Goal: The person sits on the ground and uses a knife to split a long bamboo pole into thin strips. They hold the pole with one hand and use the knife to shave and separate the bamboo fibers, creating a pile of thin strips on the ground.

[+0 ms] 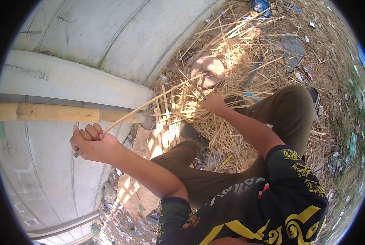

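My left hand [93, 143] is closed around one end of a long, thin bamboo strip [145, 104]. The strip slants up and right from my fist, and its far end lies near a rounded, pinkish-brown block [213, 72] on the ground. My right hand [213, 102] grips a knife [194, 86], whose narrow blade points up and left and crosses the strip close to that far end. My fingers hide the knife's handle. Whether blade and strip touch, I cannot tell.
Bamboo shavings and split strips [231, 41] litter the ground around the block. A thick bamboo pole [64, 112] lies along the pale panelled wall [84, 67] at left. My bent legs [286, 108] frame the work area. Dry grass and scattered rubbish [309, 71] lie at right.
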Demonstrator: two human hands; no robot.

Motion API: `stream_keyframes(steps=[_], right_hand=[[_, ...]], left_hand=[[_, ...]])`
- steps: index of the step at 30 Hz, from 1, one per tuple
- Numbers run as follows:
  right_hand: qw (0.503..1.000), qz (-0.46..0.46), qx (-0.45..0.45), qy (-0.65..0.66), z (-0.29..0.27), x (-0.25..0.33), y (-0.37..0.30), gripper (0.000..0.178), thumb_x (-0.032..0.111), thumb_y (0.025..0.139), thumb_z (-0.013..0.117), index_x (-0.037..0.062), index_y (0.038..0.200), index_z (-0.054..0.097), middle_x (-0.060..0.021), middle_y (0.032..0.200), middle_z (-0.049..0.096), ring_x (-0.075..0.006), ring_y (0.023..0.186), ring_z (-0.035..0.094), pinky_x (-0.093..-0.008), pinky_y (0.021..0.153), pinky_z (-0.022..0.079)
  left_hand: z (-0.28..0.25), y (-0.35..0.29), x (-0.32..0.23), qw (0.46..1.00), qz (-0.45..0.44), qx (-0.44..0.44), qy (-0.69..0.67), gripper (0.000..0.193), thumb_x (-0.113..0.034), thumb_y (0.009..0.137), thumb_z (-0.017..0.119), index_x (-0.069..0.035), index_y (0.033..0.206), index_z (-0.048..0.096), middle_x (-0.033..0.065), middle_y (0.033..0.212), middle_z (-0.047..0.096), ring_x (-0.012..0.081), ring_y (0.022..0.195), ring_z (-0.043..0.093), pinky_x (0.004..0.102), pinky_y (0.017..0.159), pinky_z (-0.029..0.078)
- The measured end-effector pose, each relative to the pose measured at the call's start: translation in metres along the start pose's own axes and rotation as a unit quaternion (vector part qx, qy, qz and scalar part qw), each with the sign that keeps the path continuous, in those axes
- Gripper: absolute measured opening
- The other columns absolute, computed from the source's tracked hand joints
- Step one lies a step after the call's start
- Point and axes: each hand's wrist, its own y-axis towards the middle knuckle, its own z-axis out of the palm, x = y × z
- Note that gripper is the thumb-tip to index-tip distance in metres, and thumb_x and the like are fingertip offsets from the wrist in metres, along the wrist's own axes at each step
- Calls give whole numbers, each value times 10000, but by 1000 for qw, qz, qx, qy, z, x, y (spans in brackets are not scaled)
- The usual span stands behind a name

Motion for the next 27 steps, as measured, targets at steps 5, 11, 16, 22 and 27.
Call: stream_keyframes(steps=[5,11,16,22,27], right_hand=[[997,-11,-59,52,-24,-3,-20,331,321,803,641,26,930,724,-207,861,703,-372,843,692,-458,758,547],[958,263,14,115,-9,-117,-11,403,313,822,643,-37,1012,703,-219,1002,704,-356,949,688,-452,817,541],[956,263,-43,126,9,-140,-16,371,256,798,637,-94,914,687,-240,802,689,-346,766,689,-443,694,534],[908,265,-34,324,-46,-78,-2,304,232,766,680,-71,773,657,-187,619,614,-268,504,601,-392,469,473],[892,182,-31,413,-126,9,-61,263,202,811,681,-2,683,574,-62,518,485,-175,414,463,-316,392,361]], left_hand=[[3,0,-2,997,-52,28,-58,420,-58,888,600,-148,620,290,-45,515,138,81,448,98,272,446,118],[-31,14,-52,997,30,-12,-72,284,-55,914,602,-92,655,490,-58,526,134,69,446,99,253,431,108],[-26,9,-70,995,44,-42,-80,300,-63,913,605,-87,644,474,-55,530,136,72,443,103,253,433,106],[6,-9,-39,990,-32,38,-133,475,-113,932,556,-161,595,226,-35,523,136,92,444,103,285,444,114],[17,-22,-16,983,-58,154,-81,477,-188,940,525,-162,609,183,-33,518,157,100,466,120,289,476,136]])
